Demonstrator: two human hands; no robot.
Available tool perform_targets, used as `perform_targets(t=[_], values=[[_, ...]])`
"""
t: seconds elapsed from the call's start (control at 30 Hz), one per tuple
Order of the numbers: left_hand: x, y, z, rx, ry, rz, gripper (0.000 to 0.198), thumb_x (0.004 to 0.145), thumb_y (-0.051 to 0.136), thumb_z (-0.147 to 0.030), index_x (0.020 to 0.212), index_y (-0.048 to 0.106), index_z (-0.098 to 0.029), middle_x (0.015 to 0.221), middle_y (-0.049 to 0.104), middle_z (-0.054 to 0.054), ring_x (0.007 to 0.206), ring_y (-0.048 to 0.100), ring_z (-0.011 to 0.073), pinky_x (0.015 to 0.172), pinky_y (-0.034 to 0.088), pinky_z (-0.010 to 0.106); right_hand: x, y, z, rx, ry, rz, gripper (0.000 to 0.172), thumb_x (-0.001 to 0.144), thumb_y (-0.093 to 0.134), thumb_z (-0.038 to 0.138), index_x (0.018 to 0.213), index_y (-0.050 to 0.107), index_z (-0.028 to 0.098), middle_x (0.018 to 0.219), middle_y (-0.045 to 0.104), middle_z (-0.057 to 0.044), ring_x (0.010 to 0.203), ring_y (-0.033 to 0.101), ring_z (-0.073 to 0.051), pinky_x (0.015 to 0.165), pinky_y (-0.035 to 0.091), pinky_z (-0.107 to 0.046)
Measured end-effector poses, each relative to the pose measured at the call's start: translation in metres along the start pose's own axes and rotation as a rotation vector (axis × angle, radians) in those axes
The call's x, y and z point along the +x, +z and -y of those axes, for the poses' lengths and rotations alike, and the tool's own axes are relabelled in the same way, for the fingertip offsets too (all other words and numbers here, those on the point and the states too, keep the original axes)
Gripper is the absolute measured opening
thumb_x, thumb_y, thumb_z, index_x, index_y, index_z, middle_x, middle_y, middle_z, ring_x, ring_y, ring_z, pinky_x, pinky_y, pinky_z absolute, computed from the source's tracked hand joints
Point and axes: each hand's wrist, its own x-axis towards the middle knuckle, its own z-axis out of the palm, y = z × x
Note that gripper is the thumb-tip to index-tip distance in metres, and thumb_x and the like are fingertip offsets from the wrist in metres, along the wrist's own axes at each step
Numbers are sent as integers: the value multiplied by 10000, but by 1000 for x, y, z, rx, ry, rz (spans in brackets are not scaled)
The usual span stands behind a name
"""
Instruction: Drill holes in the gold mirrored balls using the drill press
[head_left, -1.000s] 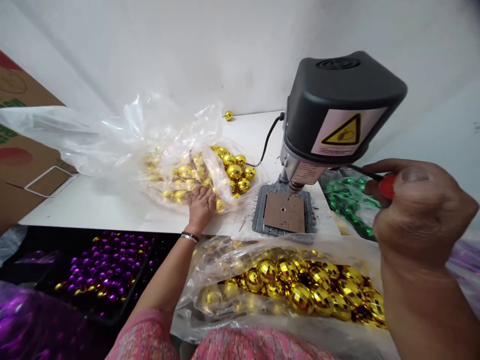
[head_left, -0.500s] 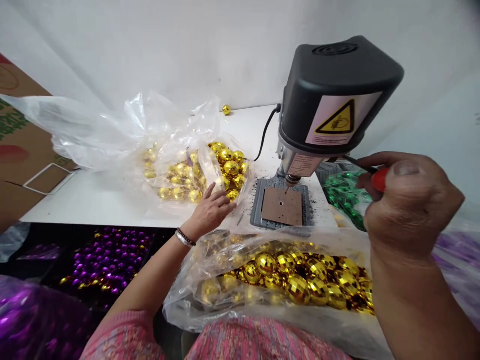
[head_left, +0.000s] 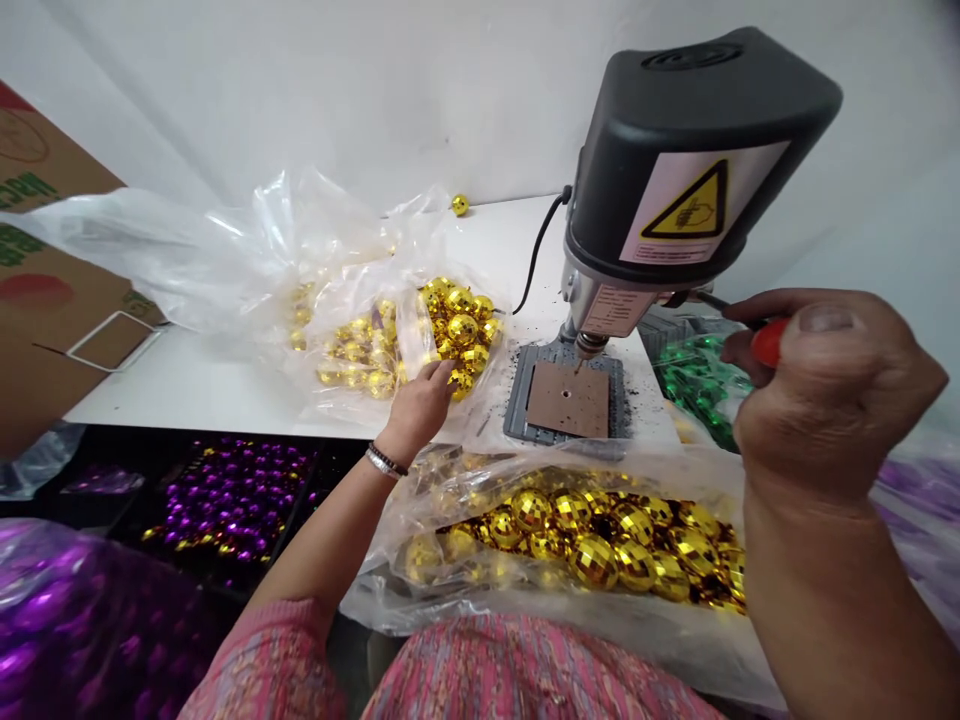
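My left hand point(head_left: 421, 405) reaches into the mouth of a clear plastic bag point(head_left: 315, 270) of gold faceted balls point(head_left: 457, 325) on the white table; its fingers curl round a gold ball point(head_left: 459, 380) at the bag's edge. My right hand point(head_left: 832, 395) is closed on the red-knobbed lever point(head_left: 766, 343) of a small black drill press point(head_left: 697, 150). The drill bit point(head_left: 583, 352) hangs just above a brown board point(head_left: 568, 398) with a hole in it, on the grey base.
A second clear bag of gold balls point(head_left: 600, 550) lies in my lap. Purple balls point(head_left: 225, 490) fill a dark crate at the lower left, and green ones point(head_left: 694, 385) sit behind the drill. A cardboard box point(head_left: 45, 300) stands at the left. One gold ball point(head_left: 459, 204) rests by the wall.
My left hand lifted off the bag, swung right, and now sits at the bag's mouth with its fingers on a gold ball. My right hand has stayed on the lever.
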Motion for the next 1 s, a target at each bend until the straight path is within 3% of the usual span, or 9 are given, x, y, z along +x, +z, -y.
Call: perform_targets(t=[0.1, 0.17, 0.3, 0.37, 0.43, 0.53, 0.63, 0.8, 1.0], values=[[16, 2, -11, 71, 39, 156, 471, 905, 642, -240, 1373, 595, -219, 1330, 674, 149, 1013, 726, 277, 773, 576, 354, 0, -1, 1, -9, -12, 20, 450, 909, 439, 458, 816, 761, 158, 618, 558, -15, 560, 508, -83, 597, 394, -271], [22, 5, -15, 94, 48, 201, 501, 863, 671, -203, 1359, 600, -203, 1296, 681, 155, 1055, 714, 291, 800, 576, 361, 0, -2, 2, -4, -8, 33, 443, 916, 434, 443, 820, 759, 159, 611, 553, -8, 556, 493, -75, 591, 384, -263], [18, -2, -14, -45, -66, 138, 535, 809, 736, -241, 1328, 615, -192, 1263, 694, 152, 1072, 700, 298, 877, 559, 385, 2, -3, 4, -18, -39, 50, 430, 932, 410, 390, 824, 751, 150, 635, 559, -6, 598, 499, -64, 620, 386, -254], [11, -14, -13, -299, -136, 61, 594, 800, 761, -329, 1353, 591, -188, 1212, 708, 136, 1043, 695, 279, 885, 549, 384, 4, -2, 6, -10, -68, 48, 416, 935, 408, 362, 813, 737, 137, 641, 555, -3, 612, 497, -54, 632, 390, -246], [5, -28, -16, -696, -168, 85, 630, 826, 731, -415, 1388, 552, -194, 1145, 716, 109, 972, 694, 235, 825, 550, 352, 8, 1, 8, 8, -98, 27, 397, 942, 399, 323, 790, 712, 129, 670, 580, -3, 640, 522, -49, 648, 401, -240], [4, -40, -29, -1299, -171, 319, 568, 835, 697, -474, 1321, 572, -208, 1065, 712, 81, 835, 685, 171, 677, 524, 280, 20, 5, 13, 18, -134, 3, 385, 951, 362, 262, 750, 665, 136, 729, 627, -2, 712, 585, -59, 696, 426, -249], [14, -36, -49, -1605, -285, 499, 461, 772, 760, -464, 1126, 627, -201, 981, 707, 58, 756, 667, 132, 626, 499, 239, 40, 9, 20, 16, -81, 37, 383, 965, 352, 269, 693, 593, 148, 716, 590, 18, 663, 535, -33, 686, 417, -236], [36, -14, -78, -1603, -444, 531, 451, 743, 811, -384, 1110, 634, -191, 919, 706, 26, 679, 631, 89, 636, 510, 221, 81, 16, 31, -43, 64, 85, 377, 953, 403, 290, 671, 577, 110, 646, 460, 55, 624, 445, 16, 680, 347, -161], [52, 2, -102, -1329, -384, 487, 489, 785, 794, -340, 1218, 632, -182, 915, 712, 31, 622, 626, 95, 545, 435, 208, 108, 32, 29, -91, 113, 77, 493, 886, 281, 313, 720, 649, 31, 658, 515, 55, 768, 564, 12, 841, 384, -185]])
